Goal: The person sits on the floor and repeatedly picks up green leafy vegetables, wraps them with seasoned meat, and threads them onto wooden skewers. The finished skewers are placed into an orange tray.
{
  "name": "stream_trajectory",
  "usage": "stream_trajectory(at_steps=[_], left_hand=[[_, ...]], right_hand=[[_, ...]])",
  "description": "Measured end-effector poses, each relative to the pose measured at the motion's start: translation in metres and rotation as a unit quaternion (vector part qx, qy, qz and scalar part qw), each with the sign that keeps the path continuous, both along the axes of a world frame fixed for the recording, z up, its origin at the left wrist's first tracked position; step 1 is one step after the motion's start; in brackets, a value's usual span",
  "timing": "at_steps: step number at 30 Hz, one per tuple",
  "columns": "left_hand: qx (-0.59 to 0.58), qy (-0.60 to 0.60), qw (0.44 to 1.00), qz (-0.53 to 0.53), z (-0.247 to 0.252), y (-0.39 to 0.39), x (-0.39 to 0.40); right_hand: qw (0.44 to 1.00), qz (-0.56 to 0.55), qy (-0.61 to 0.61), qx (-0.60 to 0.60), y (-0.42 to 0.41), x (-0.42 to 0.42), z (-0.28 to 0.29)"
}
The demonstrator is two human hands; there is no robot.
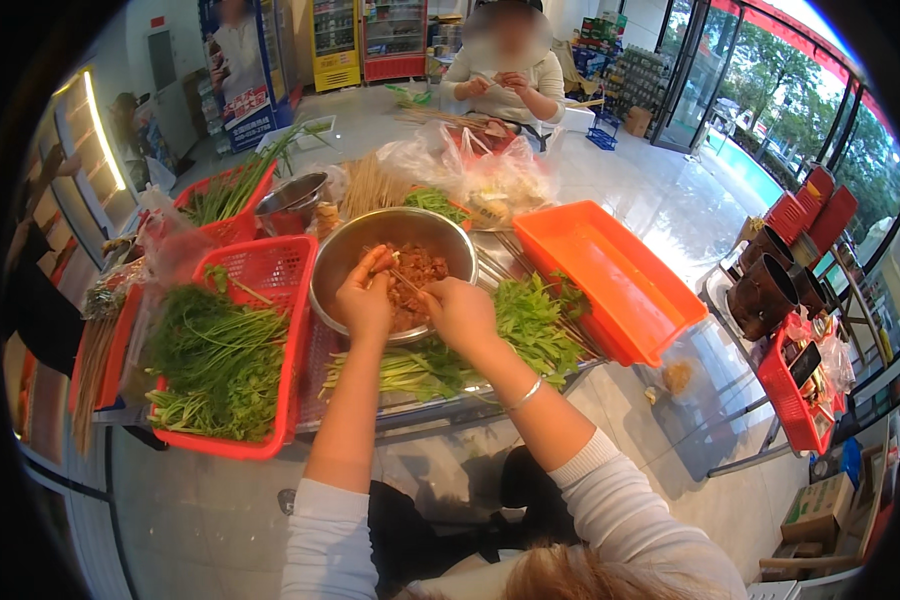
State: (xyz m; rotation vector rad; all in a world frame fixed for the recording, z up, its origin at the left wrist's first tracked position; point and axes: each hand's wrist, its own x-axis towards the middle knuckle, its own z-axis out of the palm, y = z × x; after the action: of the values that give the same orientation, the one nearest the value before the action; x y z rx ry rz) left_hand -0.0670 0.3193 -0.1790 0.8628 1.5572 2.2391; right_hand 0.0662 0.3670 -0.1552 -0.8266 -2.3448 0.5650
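Observation:
A steel mixing bowl (465, 259) stands before me with chunks of reddish marinated meat (412, 307) in it. Over the bowl, my left hand (367, 289) pinches a piece of meat (382, 260) between its fingers. My right hand (461, 311) grips a thin skewer (403, 280) that runs from the right fingertips up to the meat in the left. How far the skewer's tip goes into the meat is hidden by the fingers. Leafy green stalks (529, 322) lie beside and under my right forearm, against the bowl's near side.
A red basket (294, 375) of herbs (221, 360) stands left. An orange-red tray (607, 277) lies right, over loose skewers (514, 251). Behind the bowl are bundled bamboo skewers (371, 184), a steel pot (292, 196) and plastic bags (487, 169). Across the table sits another person (506, 82), hands raised.

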Motion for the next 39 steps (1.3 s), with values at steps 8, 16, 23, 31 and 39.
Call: stream_trajectory(at_steps=[8,16,23,31,39], left_hand=[[0.001,0.003,0.994,-0.107,-0.002,-0.001,-0.001],[-0.522,0.346,0.773,-0.100,0.013,0.016,0.021],[-0.628,0.477,0.612,-0.064,0.002,0.018,0.002],[-0.564,0.475,0.675,-0.030,0.001,0.014,-0.006],[-0.245,0.471,0.845,0.069,0.035,-0.025,0.040]], right_hand=[[0.988,-0.104,0.113,0.003,0.059,0.050,0.003],[0.948,-0.262,-0.183,0.008,0.220,0.155,-0.030],[0.956,-0.231,-0.099,0.153,0.195,0.124,-0.012],[0.959,0.103,-0.242,0.103,0.057,0.080,-0.033],[0.974,0.101,-0.185,0.081,0.087,0.086,-0.006]])
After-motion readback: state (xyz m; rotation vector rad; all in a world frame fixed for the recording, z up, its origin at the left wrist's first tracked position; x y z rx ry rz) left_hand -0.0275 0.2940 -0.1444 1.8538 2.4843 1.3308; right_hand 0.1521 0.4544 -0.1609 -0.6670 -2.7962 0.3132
